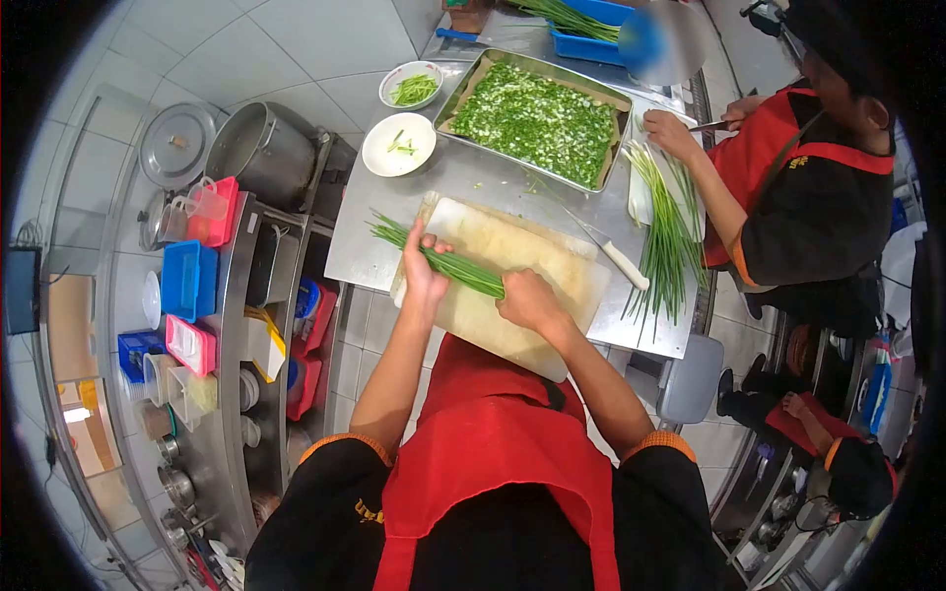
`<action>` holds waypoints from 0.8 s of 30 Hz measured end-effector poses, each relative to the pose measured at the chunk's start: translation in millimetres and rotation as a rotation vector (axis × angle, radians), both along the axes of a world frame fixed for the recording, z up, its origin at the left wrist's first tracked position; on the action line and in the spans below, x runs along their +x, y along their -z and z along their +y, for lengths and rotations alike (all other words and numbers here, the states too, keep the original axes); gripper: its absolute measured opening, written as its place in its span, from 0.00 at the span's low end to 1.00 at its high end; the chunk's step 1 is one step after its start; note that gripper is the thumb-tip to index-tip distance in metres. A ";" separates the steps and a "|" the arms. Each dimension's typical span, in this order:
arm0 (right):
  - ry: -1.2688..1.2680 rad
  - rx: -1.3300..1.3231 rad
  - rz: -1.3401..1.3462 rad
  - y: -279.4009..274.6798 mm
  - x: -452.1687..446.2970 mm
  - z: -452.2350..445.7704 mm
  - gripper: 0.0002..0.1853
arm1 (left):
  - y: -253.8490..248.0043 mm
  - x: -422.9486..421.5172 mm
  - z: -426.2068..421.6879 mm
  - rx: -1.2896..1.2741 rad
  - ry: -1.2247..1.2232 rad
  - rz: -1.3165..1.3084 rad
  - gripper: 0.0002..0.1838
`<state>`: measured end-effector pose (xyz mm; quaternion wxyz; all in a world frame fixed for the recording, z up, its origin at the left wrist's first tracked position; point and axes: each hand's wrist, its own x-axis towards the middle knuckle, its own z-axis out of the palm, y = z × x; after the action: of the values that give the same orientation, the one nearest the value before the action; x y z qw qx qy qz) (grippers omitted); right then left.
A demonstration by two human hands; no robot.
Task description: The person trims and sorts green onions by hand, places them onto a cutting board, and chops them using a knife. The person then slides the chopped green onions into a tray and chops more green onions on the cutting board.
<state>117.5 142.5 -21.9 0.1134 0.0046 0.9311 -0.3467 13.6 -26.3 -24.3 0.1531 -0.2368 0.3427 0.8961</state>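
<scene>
White wall tiles (296,49) rose at eleven o'clock, taking the middle of your view as the dial's centre, and a steel table (360,236) stretched out ahead of you. Just above that centre you held a bundle of scallion greens (467,272), slanting from ten o'clock to four across a cutting board (493,325); whether its underside touched the board could not be told. Your left hand (425,268), palm turned up, curled around the bundle toward ten o'clock, with the thin tips poking out past it. Your right hand (532,298) was closed around the other end, toward four.

A white-handled knife (623,264) lay between two and three o'clock, just beside the board. Between twelve and one sat a metal tray (517,163) filled with chopped scallions (537,118), and beyond it a blue tub (583,47). Two white bowls (376,153) stood at eleven, each holding some cut green pieces. At two o'clock a co-worker's hand (673,136) was bent over more stalks, with long scallions (670,241) trailing across the tabletop below. A large stockpot (286,163) stood at ten.
</scene>
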 end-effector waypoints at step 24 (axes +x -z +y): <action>-0.095 -0.524 -0.995 -11.7 -48.2 70.7 0.23 | 16.5 8.6 20.8 -1.014 1.101 1.785 0.11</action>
<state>69.3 213.3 -10.2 0.5514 0.0974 0.6474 -0.5170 22.1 -5.5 -40.7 0.1136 0.6250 0.7042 0.3172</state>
